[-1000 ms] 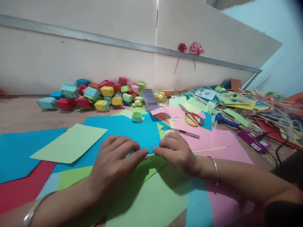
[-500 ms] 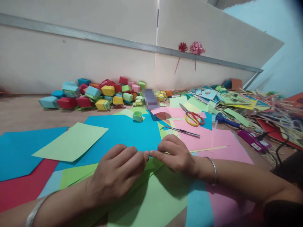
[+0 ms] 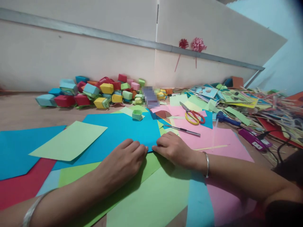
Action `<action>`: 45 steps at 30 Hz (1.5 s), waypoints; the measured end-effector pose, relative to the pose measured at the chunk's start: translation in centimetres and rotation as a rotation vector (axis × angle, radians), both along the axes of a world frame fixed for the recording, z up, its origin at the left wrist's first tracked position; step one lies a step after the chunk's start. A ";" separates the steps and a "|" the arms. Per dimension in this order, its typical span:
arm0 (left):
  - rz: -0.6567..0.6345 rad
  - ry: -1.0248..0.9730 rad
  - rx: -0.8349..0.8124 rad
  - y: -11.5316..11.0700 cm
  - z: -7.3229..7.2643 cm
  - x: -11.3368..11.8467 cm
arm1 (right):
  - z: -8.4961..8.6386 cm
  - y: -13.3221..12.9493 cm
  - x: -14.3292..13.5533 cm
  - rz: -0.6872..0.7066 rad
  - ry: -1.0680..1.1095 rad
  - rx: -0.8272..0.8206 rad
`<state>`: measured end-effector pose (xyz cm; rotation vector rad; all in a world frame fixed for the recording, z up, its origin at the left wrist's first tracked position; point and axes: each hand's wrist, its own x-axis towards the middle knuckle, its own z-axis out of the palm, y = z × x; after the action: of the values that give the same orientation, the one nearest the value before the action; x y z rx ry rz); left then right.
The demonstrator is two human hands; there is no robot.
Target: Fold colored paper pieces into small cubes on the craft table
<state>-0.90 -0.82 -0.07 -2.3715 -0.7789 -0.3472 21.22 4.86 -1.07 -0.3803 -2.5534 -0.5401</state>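
Note:
My left hand (image 3: 126,157) is closed, its fingertips pressed together at the near edge of the large blue paper sheet (image 3: 123,129). Opposite it, my right hand (image 3: 174,149) is also closed, thumb and fingers on the same edge. A short, dark-edged stretch of blue paper shows in the small gap between the two hands. My curled fingers hide most of what they grip. Beneath my hands lie green paper sheets (image 3: 153,189). A small light-green paper box (image 3: 137,115) stands on the blue sheet.
Behind are many coloured paper boxes (image 3: 82,100). Scissors (image 3: 191,115) and a slim pen-like tool (image 3: 183,130) lie right of centre on pink paper (image 3: 227,142). A blue glue gun (image 3: 227,119), a purple power strip (image 3: 253,140) with cables and piled craft pieces (image 3: 236,97) are at right.
Both hands have lowered towards the sheets, and the left has turned flatter. A little more blue paper edge shows between the fingertips. The view has shifted slightly.

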 end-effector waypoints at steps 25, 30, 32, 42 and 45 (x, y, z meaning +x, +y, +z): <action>-0.047 -0.760 -0.522 -2.1 1.4 0.4 | 3.2 -1.0 0.7 0.009 0.425 0.156; 0.170 -1.275 -1.359 -2.7 1.3 2.0 | 3.6 -2.9 -0.1 0.206 0.269 0.215; 0.250 -1.359 -1.326 -2.6 1.1 2.0 | 3.0 -3.5 -0.7 0.230 0.214 0.214; 0.206 -1.134 -1.355 -2.2 2.4 1.9 | 3.0 -3.2 -0.7 0.126 0.549 -0.599; 0.022 -1.108 -1.548 -3.4 3.2 1.9 | 3.7 -3.5 -0.9 0.127 0.540 -1.104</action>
<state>1.02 -4.25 3.09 -3.4089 -2.1315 -1.5713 20.36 1.36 2.65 -0.6061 -2.0732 0.9539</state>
